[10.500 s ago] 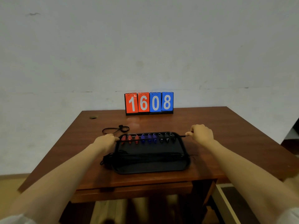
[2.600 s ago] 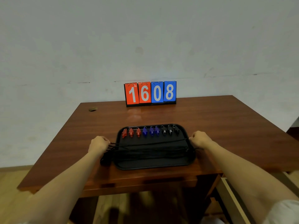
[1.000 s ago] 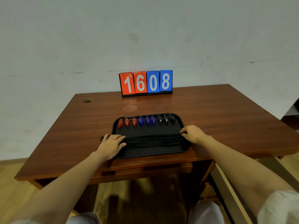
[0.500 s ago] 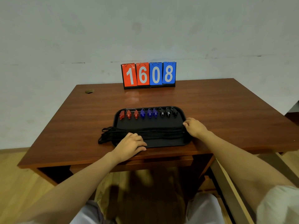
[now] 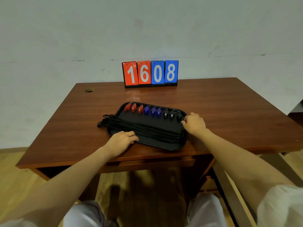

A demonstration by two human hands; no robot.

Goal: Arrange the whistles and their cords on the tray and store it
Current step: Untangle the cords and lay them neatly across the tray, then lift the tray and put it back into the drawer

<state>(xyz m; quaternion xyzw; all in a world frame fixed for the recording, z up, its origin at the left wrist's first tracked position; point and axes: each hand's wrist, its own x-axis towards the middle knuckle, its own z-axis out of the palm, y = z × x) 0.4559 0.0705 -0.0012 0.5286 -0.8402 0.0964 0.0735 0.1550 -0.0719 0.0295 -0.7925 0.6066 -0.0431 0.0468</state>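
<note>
Black plastic tray (image 5: 164, 145) sits on the wooden counter (image 5: 229, 112), turned a little askew, its near edge close to the counter's front lip. Nine whistles (image 5: 153, 110) lie in a row along its far rim, sorted red, blue, black from left to right, so the sorting looks done. Their cords (image 5: 147, 128) are gathered into one dark bundle running across the tray's middle, clear of the whistles. The loops at the left end spill over the rim onto the wood (a loose end that could snag or drag when the tray is lifted). The left hand (image 5: 122, 139) rests on the near-left rim, its fingers (image 5: 133, 136) close together and fairly flat, reaching onto the tray floor just short of the bundle; whether the thumb hooks under the rim is hidden. The right hand (image 5: 195, 122) is at the far-right corner, fingers curled and clamped on the rim beside the last black whistle. Hands at opposite corners suit steering or lifting a wide, shallow tray level, which would keep the row from sliding. I judge the arranging nearly finished and the storing about to begin. A flip scoreboard (image 5: 150, 72) reading 1608 stands at the counter's far edge, well apart
</note>
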